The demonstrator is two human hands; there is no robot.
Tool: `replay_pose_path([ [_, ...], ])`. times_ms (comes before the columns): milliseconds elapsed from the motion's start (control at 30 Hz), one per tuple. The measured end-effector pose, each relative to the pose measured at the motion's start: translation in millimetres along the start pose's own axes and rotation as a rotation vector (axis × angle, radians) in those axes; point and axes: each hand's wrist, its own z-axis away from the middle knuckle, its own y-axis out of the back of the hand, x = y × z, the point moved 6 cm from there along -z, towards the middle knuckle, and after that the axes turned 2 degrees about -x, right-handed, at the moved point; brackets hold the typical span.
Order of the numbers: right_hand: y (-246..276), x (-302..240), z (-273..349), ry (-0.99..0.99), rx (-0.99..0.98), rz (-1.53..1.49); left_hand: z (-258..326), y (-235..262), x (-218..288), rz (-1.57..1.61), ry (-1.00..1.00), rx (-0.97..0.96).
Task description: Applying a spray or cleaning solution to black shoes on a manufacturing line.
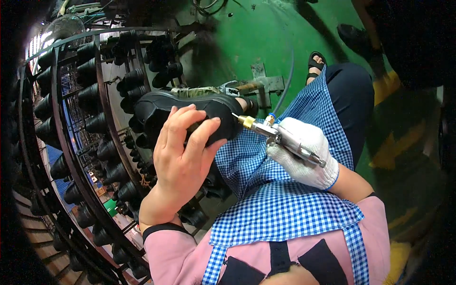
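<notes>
Your left hand grips the black shoe at ten o'clock; your right hand, gloved, closes around the metal nozzle gun at three. Work at the shoe's three-o'clock end looks under way; what's finished or left, you can't judge. Your fingers cover its near side, its underside is hidden, and tip contact is unclear.

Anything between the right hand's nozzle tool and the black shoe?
Nothing visible. The nozzle tool in the right hand points at the black shoe, its tip overlapping it in view; contact is unclear. The left hand holds the shoe, its fingertips left of that tip.
</notes>
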Motion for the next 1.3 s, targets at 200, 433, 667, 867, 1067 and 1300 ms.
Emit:
replay_pose_path([
  [200,6.8,3.3,-26.8,-0.009,0.092,-0.07,-37.8,-1.0,-18.1,-0.142,0.07,0.086],
  [433,-2.7,13.5,-75.5,0.052,0.292,-0.177,-75.2,3.6,-55.0,-0.307,0.137,0.092],
  [667,-29.7,11.4,-115.8,0.095,0.329,-0.191,-81.5,8.1,-109.8,-0.438,0.312,0.041],
  [867,-53.8,9.6,-120.6,0.103,0.336,-0.235,-75.1,14.4,-140.7,-0.384,0.533,-0.051],
  [1067,-73.1,-4.8,-103.7,0.218,0.256,-0.122,-61.1,19.9,-166.2,-0.339,0.639,-0.072],
  [1300,-74.9,-8.5,-73.5,0.193,0.182,-0.117,33.7,26.7,-162.6,0.515,0.77,0.338],
])
